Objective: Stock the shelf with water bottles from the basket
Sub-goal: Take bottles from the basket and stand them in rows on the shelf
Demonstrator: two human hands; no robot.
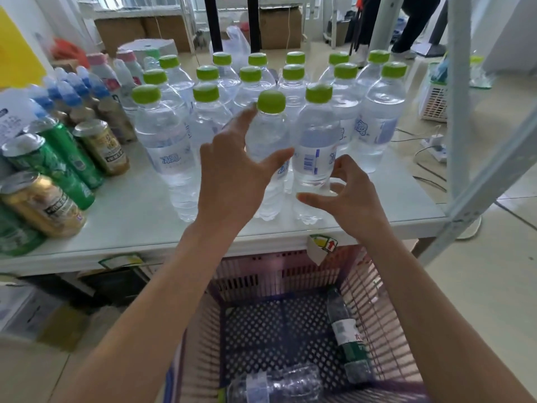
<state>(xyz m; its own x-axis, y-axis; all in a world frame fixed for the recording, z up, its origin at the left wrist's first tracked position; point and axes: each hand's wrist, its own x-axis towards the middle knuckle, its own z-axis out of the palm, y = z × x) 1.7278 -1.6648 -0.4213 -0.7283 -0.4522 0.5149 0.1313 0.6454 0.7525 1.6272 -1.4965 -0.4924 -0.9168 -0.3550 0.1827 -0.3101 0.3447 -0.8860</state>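
Observation:
Several clear water bottles with green caps stand in rows on the white shelf [130, 222]. My left hand [229, 175] is spread against the front middle bottle [270, 132], its index finger near the cap and thumb across the label. My right hand [348, 190] hovers with fingers apart at the base of the neighbouring bottle [316, 141], holding nothing. Below the shelf edge sits the pink basket [377, 301]. A green-labelled bottle [345, 335] and a clear bottle [279, 385] lie inside it.
Green and gold drink cans [43, 199] and blue-capped bottles [69, 94] fill the shelf's left side. A grey shelf post [459, 112] rises at the right. A white basket [434, 103] and cables lie on the floor beyond; a person [412, 24] stands at the back.

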